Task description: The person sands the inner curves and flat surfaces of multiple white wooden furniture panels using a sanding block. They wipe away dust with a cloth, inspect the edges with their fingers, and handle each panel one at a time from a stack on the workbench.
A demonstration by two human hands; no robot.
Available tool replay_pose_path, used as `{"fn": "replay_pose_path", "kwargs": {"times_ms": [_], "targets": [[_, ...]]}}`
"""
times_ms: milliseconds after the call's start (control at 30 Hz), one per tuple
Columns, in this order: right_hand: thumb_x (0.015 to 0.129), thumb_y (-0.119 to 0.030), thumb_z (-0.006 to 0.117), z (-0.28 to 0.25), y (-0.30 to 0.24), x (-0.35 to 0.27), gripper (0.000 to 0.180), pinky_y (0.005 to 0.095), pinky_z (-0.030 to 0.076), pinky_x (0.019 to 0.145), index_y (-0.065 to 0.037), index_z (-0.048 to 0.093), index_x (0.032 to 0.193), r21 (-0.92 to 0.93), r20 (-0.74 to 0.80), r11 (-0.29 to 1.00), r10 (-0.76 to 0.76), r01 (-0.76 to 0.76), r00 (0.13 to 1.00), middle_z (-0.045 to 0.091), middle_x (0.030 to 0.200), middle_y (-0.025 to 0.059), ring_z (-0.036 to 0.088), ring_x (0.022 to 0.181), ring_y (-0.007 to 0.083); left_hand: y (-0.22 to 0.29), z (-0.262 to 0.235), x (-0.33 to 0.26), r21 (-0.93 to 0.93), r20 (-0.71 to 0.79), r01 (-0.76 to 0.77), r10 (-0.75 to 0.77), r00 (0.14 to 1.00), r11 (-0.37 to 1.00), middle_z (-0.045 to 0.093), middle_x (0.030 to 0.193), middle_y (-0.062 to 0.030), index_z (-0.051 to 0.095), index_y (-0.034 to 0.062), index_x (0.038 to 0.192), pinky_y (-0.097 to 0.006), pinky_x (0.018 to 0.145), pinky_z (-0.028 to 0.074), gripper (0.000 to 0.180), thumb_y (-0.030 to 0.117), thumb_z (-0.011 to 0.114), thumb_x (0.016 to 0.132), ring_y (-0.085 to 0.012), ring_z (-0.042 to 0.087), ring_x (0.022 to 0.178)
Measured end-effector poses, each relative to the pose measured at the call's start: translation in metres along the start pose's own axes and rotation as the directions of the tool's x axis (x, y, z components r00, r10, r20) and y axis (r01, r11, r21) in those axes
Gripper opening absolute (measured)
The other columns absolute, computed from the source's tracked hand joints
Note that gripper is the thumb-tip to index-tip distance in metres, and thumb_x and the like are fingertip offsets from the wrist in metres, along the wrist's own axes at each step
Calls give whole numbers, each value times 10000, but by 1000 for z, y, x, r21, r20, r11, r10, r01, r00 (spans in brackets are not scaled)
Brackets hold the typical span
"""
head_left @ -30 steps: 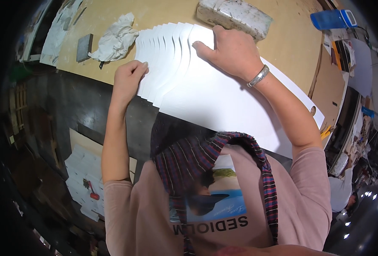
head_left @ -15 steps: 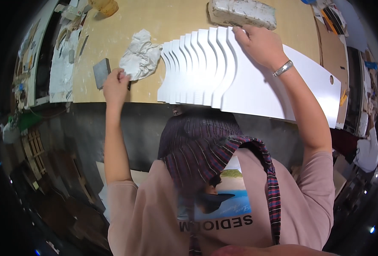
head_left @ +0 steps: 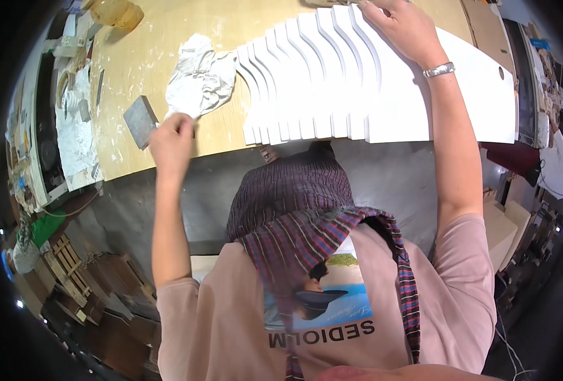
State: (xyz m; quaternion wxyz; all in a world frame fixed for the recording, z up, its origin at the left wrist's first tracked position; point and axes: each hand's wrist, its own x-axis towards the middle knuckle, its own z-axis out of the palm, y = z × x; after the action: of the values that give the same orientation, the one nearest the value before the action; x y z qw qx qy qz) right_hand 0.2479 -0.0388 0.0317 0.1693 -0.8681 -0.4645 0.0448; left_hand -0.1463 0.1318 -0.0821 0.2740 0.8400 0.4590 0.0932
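Observation:
A row of overlapping glossy white panels (head_left: 415, 101) with wavy left edges lies fanned across the table. My right hand (head_left: 408, 32) is at their far edge, its thumb on the top panel and its fingers curled at the rim, partly cut off by the picture's edge. On the left, my left hand (head_left: 172, 145) is closed in a pinch just above the table's near edge. A small dark bit shows beside its fingers, too blurred to name. Right beyond it lies a crumpled white cloth (head_left: 200, 77). A grey rectangular block (head_left: 140, 120) rests just left of that hand.
A yellowish translucent container (head_left: 116, 14) stands at the far left of the wooden table (head_left: 148, 57). Cluttered shelving with white sheets (head_left: 78, 133) runs along the left. Brown board (head_left: 485, 25) lies at the far right. A wooden pallet (head_left: 70, 260) is on the lower left.
The whole view has shifted and turned, so the panels sit higher in the picture. Both hands keep nearly the same places beside the panels and the cloth.

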Motion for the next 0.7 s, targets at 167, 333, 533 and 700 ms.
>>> {"fn": "replay_pose_path", "kwargs": {"times_ms": [167,333,533,700], "targets": [[920,-433,587,0,2,1,462,459,533,766,-2,733,836,14,-13,998,-64,64,998,700,848,247,691,828,406,3,20,8,-17,-124,-283,279,952,959,716,1107,-180,701,42,1198,-367,888,536,322,49,654,879,-324,700,998],[922,-451,587,-2,2,1,475,442,537,784,-7,747,870,37,50,999,-3,1,999,709,861,238,696,838,395,3,6,32,-7,-454,-333,294,841,943,681,1243,-180,639,7,1284,-373,963,523,418,-2,648,866,-302,686,1085],[920,-464,586,-3,4,-1,491,452,539,788,-5,754,866,11,32,1000,-22,22,999,712,862,240,698,834,400,-11,29,7,162,-166,-62,89,982,985,691,905,-121,724,84,1073,-413,762,526,243,158,748,842,-292,676,827],[914,-491,572,0,7,3,519,459,539,791,-9,759,872,-14,48,1000,-15,15,999,711,860,246,695,837,407,-10,20,14,411,-102,-81,134,986,908,693,923,-133,721,86,1053,-462,750,519,230,189,701,848,-364,667,828]]}}
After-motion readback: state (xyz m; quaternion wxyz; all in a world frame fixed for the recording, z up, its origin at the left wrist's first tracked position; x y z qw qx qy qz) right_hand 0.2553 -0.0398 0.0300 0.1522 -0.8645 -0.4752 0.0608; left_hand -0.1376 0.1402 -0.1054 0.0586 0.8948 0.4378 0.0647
